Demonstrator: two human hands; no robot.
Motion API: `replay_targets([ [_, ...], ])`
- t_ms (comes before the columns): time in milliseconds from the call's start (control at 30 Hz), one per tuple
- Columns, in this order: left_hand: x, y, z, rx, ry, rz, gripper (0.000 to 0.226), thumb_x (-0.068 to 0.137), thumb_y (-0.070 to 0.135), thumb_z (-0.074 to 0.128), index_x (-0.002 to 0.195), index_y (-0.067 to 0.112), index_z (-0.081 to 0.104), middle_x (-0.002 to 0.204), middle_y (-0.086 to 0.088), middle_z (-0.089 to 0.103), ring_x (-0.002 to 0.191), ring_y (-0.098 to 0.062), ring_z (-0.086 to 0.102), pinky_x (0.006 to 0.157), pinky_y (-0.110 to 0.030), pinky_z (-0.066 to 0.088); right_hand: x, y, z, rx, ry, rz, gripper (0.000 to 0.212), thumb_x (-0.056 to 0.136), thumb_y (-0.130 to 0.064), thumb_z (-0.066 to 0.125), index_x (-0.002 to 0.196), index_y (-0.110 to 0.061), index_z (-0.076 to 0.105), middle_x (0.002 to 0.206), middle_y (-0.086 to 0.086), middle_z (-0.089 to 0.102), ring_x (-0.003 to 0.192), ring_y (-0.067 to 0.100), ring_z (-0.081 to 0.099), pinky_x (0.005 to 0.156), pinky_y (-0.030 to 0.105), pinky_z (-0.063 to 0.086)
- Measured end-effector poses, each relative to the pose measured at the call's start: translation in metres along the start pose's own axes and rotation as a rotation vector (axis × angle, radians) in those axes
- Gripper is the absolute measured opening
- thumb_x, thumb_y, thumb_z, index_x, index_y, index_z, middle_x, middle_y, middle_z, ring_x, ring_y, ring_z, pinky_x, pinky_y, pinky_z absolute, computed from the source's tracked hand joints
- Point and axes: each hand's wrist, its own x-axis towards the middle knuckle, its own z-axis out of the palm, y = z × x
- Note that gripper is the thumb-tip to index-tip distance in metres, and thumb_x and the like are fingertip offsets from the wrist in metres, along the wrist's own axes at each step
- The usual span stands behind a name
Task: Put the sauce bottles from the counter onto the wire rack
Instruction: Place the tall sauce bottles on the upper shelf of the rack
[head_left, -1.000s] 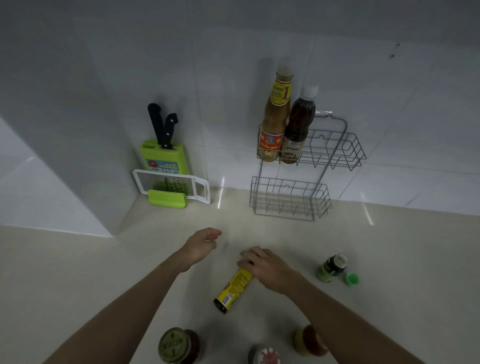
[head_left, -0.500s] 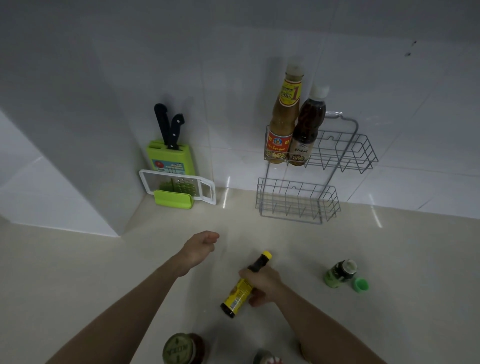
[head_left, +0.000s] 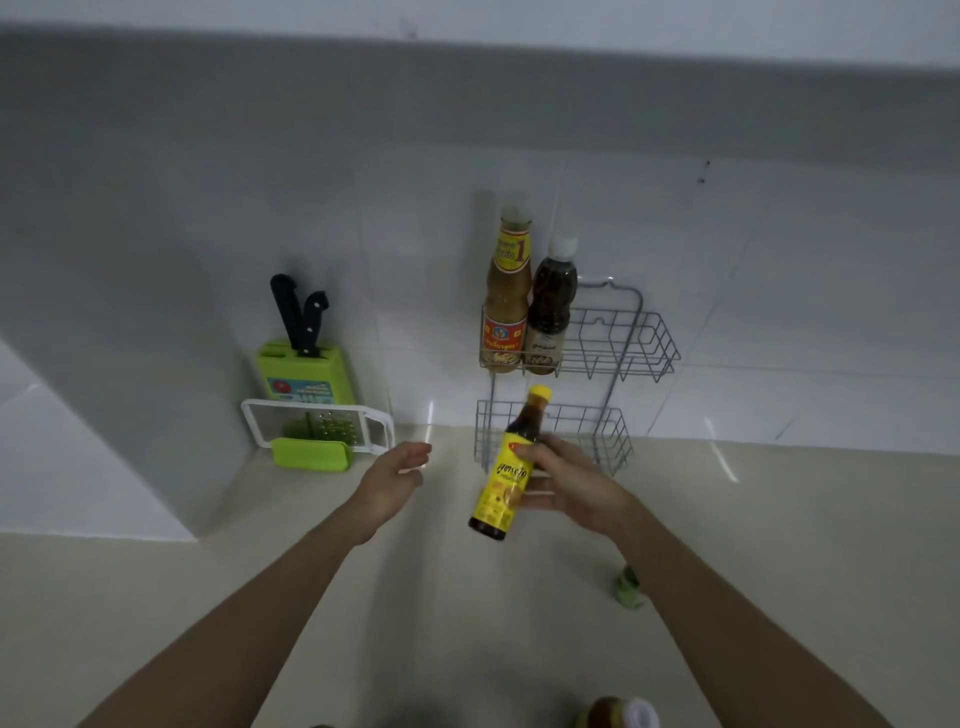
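Note:
My right hand (head_left: 569, 486) grips a dark sauce bottle with a yellow label and yellow cap (head_left: 506, 475), held upright and slightly tilted in front of the lower basket of the wire rack (head_left: 644, 338). The rack hangs on the tiled wall with two tiers. Its upper basket holds a tall brown bottle with a red and yellow label (head_left: 505, 306) and a darker bottle with a white cap (head_left: 551, 312) at its left end. My left hand (head_left: 395, 475) hovers over the counter to the left, fingers loosely apart, holding nothing.
A green knife block with two black-handled knives (head_left: 304, 358) and a white-framed grater (head_left: 317, 431) stand in the left corner. A small green-topped bottle (head_left: 627, 587) lies partly hidden by my right forearm. Another bottle (head_left: 618, 716) shows at the bottom edge.
My right hand has picked the yellow-labelled bottle up from lying on the counter and raised it upright toward the rack. My view has tilted upward. The left hand has stayed roughly in place.

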Motion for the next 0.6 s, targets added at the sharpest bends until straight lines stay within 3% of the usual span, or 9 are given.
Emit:
replay_targets([
  [67, 0.007, 0.02, 0.005, -0.043, 0.0, 0.05, 0.051, 0.09, -0.007, 0.048, 0.136, 0.015, 0.047, 0.143, -0.012, 0.048, 0.122, -0.02, 0.048, 0.086, -0.027, 0.038, -0.004, -0.037, -0.009, 0.017, 0.012, -0.143, 0.057, 0.076, -0.037, 0.077, 0.123, -0.014, 0.055, 0.098, 0.006, 0.075, 0.091, 0.028, 0.073, 0.07, 0.037, 0.059],
  [133, 0.015, 0.045, 0.012, -0.079, -0.021, 0.12, 0.061, 0.089, -0.005, 0.051, 0.142, 0.022, 0.038, 0.15, -0.01, 0.038, 0.132, -0.023, 0.041, 0.095, -0.032, 0.039, -0.011, -0.078, -0.021, 0.014, 0.042, -0.315, 0.061, 0.071, -0.038, 0.079, 0.122, -0.017, 0.054, 0.101, 0.006, 0.074, 0.094, 0.026, 0.072, 0.07, 0.036, 0.059],
  [200, 0.022, 0.071, 0.019, -0.101, -0.042, 0.188, 0.072, 0.088, -0.001, 0.054, 0.147, 0.029, 0.028, 0.157, -0.007, 0.026, 0.143, -0.027, 0.028, 0.104, -0.035, 0.034, -0.016, -0.113, -0.036, -0.002, 0.106, -0.501, 0.055, 0.073, -0.028, 0.081, 0.12, -0.019, 0.054, 0.109, 0.007, 0.072, 0.1, 0.027, 0.071, 0.073, 0.036, 0.059],
  [333, 0.034, 0.109, 0.028, -0.083, -0.077, 0.262, 0.087, 0.084, 0.003, 0.059, 0.15, 0.037, 0.014, 0.162, -0.001, 0.01, 0.147, -0.027, 0.016, 0.108, -0.036, 0.027, -0.015, -0.147, -0.055, -0.056, 0.303, -0.787, 0.044, 0.077, -0.013, 0.076, 0.114, -0.024, 0.053, 0.119, 0.005, 0.065, 0.107, 0.025, 0.066, 0.083, 0.036, 0.057],
  [500, 0.044, 0.135, 0.038, 0.0, -0.141, 0.276, 0.096, 0.081, 0.001, 0.062, 0.152, 0.033, 0.005, 0.161, 0.004, 0.013, 0.144, -0.021, 0.022, 0.108, -0.035, 0.027, 0.009, -0.147, -0.066, -0.17, 0.379, -0.792, 0.046, 0.08, -0.004, 0.072, 0.118, -0.016, 0.05, 0.115, 0.001, 0.062, 0.102, 0.013, 0.063, 0.081, 0.029, 0.052],
  [600, 0.044, 0.134, 0.042, -0.023, -0.161, 0.304, 0.096, 0.079, -0.007, 0.06, 0.151, 0.03, 0.008, 0.14, 0.008, 0.037, 0.128, -0.012, 0.037, 0.096, -0.03, 0.034, 0.022, -0.14, -0.069, -0.305, 0.313, -0.688, 0.04, 0.081, -0.009, 0.073, 0.113, -0.019, 0.052, 0.108, -0.005, 0.063, 0.106, 0.016, 0.06, 0.087, 0.043, 0.054],
])
